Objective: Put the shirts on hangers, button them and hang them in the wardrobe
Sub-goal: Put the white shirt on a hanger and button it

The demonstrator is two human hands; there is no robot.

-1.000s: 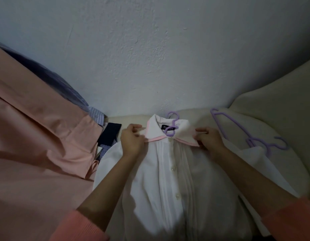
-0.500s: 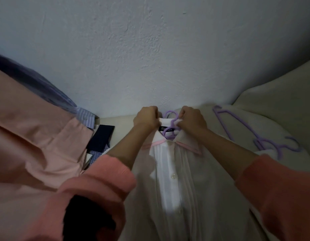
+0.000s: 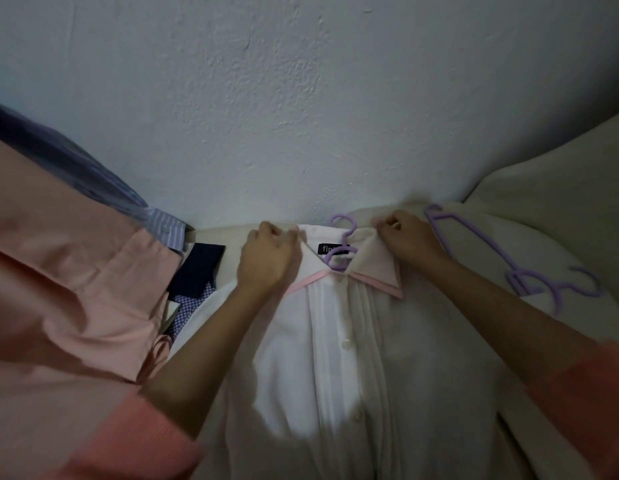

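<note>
shirt [image 3: 336, 358] on hanger [image 3: 341, 252], spare hangers [image 3: 530, 271] right

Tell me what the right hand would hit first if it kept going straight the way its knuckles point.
The right hand points up and leftward across the collar, so it would probably meet the purple hanger hook first, then the wall; depth is unclear.

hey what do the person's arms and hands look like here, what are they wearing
Both hands, the left hand and the right hand, are bare, with no gloves, rings or watch visible. Both forearms are bare too. Each arm wears a salmon-pink sleeve pushed up toward the elbow, apparently a soft knit.
</note>
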